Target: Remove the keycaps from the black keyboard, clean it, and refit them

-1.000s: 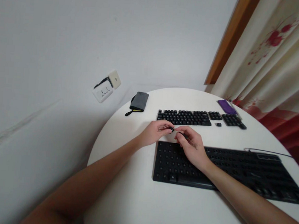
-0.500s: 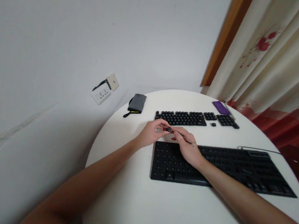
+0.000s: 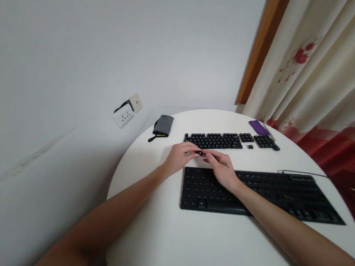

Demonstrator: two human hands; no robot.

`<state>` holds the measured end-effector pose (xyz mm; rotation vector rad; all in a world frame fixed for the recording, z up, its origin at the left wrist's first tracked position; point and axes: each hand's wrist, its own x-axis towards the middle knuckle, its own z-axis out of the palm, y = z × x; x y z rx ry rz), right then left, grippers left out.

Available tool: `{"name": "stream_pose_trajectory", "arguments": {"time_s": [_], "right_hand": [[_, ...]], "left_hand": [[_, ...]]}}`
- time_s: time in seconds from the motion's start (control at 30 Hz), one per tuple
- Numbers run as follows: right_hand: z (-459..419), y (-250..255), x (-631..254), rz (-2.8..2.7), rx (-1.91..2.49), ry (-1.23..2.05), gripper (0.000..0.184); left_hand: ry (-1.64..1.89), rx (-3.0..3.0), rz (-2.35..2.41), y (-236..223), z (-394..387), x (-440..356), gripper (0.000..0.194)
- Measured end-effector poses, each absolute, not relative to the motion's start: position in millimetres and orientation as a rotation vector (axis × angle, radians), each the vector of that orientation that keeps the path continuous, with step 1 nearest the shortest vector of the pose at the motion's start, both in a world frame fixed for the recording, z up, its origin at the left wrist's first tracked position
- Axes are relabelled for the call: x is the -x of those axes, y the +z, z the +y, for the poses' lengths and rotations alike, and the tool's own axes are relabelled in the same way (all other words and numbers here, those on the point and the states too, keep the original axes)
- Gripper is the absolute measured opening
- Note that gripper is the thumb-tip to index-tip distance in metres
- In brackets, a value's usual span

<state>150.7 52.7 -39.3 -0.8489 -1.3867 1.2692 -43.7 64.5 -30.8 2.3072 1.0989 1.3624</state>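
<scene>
A black keycap (image 3: 199, 152) was at the left hand's fingertips, above the round white table (image 3: 158, 229). A long black keyboard (image 3: 297, 194) lay on the table, partly beneath the right forearm. Beyond it sat rows of black keycaps (image 3: 219, 142). The left hand (image 3: 176, 155) was curled, thumb and fingers pinched on the keycap; the right hand (image 3: 223, 166) was closed around a slender tool (image 3: 221, 160), fingertips beside the keycap. A grey pouch (image 3: 163, 125) lay far left, a purple pouch (image 3: 258, 127) far right. One loose keycap (image 3: 250, 146) sat near the rows.
</scene>
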Motion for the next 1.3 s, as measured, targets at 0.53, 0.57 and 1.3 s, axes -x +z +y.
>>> {"name": "stream_pose_trajectory", "arguments": {"time_s": [0.53, 0.57, 1.3], "right_hand": [[51, -34, -150, -1.366, 0.858, 1.246, 0.031], [51, -34, -150, -1.372, 0.862, 1.237, 0.031], [57, -40, -152, -1.285, 0.982, 1.123, 0.032]], "left_hand": [[1.351, -2.352, 1.008, -29, 64, 45, 0.016], [1.361, -2.35, 1.015, -29, 64, 45, 0.016], [0.972, -2.507, 1.424, -38, 76, 57, 0.014]]}}
